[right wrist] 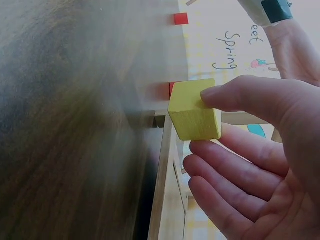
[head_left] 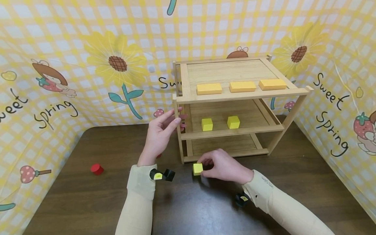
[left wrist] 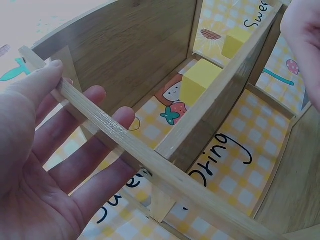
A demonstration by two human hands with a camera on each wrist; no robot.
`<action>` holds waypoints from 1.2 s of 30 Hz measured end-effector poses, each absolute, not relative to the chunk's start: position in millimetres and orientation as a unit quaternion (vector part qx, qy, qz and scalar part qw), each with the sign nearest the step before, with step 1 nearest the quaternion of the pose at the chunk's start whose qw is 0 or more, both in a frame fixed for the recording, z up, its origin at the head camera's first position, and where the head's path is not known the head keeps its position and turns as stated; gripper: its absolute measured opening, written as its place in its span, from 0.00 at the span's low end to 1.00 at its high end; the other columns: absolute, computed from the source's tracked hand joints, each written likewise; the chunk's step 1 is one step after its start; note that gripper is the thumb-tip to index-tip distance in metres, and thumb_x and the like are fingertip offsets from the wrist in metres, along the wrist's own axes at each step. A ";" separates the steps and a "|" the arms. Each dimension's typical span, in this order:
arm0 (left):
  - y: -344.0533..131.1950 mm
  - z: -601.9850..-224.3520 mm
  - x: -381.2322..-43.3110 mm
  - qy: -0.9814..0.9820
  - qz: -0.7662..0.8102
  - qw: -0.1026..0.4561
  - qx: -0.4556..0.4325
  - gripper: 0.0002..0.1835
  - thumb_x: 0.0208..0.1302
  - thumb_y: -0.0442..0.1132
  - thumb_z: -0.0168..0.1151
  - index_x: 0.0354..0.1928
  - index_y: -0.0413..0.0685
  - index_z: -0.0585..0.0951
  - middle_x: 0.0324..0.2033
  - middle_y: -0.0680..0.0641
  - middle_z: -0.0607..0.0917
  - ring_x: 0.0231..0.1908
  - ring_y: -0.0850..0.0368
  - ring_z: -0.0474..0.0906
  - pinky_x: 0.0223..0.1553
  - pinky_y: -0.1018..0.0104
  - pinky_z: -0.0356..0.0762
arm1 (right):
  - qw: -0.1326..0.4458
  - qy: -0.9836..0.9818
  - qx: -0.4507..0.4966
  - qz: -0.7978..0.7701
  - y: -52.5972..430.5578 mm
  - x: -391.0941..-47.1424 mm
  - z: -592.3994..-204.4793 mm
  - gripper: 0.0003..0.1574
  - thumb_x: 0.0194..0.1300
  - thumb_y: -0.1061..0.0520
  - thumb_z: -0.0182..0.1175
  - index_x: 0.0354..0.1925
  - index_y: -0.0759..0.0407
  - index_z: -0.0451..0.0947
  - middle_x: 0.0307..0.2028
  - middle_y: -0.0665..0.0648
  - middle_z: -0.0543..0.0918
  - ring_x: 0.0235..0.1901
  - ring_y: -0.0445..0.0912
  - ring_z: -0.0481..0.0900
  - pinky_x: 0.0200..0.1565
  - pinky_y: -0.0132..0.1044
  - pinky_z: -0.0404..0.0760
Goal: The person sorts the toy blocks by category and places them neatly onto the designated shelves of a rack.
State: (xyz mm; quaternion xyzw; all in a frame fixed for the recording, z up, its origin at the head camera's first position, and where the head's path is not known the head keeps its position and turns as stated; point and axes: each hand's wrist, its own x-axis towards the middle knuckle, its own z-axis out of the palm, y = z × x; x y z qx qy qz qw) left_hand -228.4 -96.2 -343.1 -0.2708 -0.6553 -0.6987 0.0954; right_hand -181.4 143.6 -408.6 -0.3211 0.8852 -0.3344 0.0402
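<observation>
My right hand (head_left: pixel 223 164) pinches a yellow cube (head_left: pixel 197 169) between thumb and fingers, low in front of the wooden shelf (head_left: pixel 235 130). In the right wrist view the thumb lies on one face of the cube (right wrist: pixel 194 111). My left hand (head_left: pixel 158 132) is at the shelf's front left post (head_left: pixel 178 133). Its thumb rests against the post (left wrist: pixel 105 120) and its fingers pass behind, loosely bent round it. Two more yellow cubes, a left one (head_left: pixel 207 124) and a right one (head_left: pixel 233 122), sit on the middle tier.
Three yellow-orange rectangular blocks (head_left: pixel 209 88) line the front of the top tier. A red cylinder (head_left: pixel 97 169) stands on the dark table (head_left: pixel 73 195) at left. Another red piece (head_left: pixel 159 155) is mostly hidden by my left wrist. Patterned cloth (head_left: pixel 73 107) hangs behind the table.
</observation>
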 end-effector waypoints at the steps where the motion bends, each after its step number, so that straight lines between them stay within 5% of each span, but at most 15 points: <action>1: -96.3 -342.9 -228.1 -0.652 -0.703 0.093 -0.270 0.21 0.75 0.31 0.60 0.67 0.37 0.77 0.59 0.40 0.82 0.43 0.35 0.85 0.49 0.48 0.84 | 0.039 0.885 -0.321 -0.334 143.7 -181.4 -408.4 0.15 0.56 0.56 0.76 0.44 0.54 0.87 0.36 0.45 0.87 0.39 0.45 0.86 0.45 0.40 0.85; 24: -98.2 -342.2 -228.3 -0.659 -0.698 0.094 -0.265 0.20 0.74 0.35 0.62 0.65 0.38 0.78 0.52 0.39 0.86 0.42 0.43 0.88 0.47 0.52 0.86 | 0.024 0.874 -0.313 -0.371 161.2 -174.6 -388.6 0.16 0.57 0.59 0.76 0.46 0.54 0.87 0.38 0.43 0.87 0.38 0.45 0.86 0.44 0.46 0.86; 36: -97.9 -342.9 -229.3 -0.651 -0.703 0.094 -0.270 0.20 0.74 0.32 0.61 0.65 0.37 0.78 0.52 0.39 0.86 0.42 0.36 0.86 0.46 0.49 0.85 | -0.015 0.881 -0.297 -0.368 176.4 -170.3 -372.0 0.16 0.58 0.59 0.75 0.46 0.53 0.87 0.41 0.42 0.86 0.41 0.42 0.85 0.48 0.45 0.86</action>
